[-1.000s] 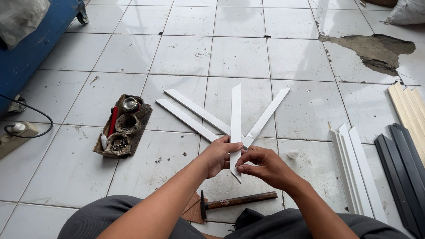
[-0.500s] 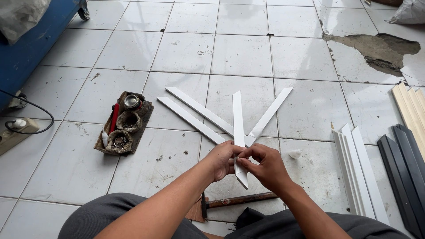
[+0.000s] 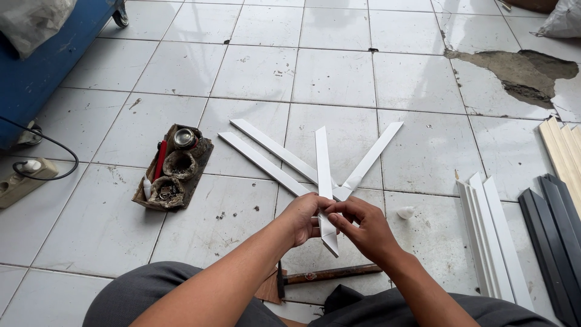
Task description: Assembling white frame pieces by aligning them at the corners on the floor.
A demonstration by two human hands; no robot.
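Several long white strips (image 3: 324, 163) are joined near their lower ends and fan out over the white tiled floor (image 3: 339, 79). My left hand (image 3: 302, 217) and my right hand (image 3: 362, 227) meet at the joint, both pinching the fan of strips where the ends cross. The upright middle strip points away from me, and its cut lower tip sticks out below my fingers. Two strips spread to the left and one spreads to the right. My thumbs hide the joint itself.
A hammer (image 3: 327, 275) lies on the floor by my knees. A small cardboard tray (image 3: 172, 168) with tins and a red tool sits at left. White strips (image 3: 490, 236) and dark strips (image 3: 554, 242) lie at right. A power strip (image 3: 24, 178) and cable are far left.
The fan of strips has shifted slightly nearer to me and lower in my hands. My fingers have closed tighter around the joint.
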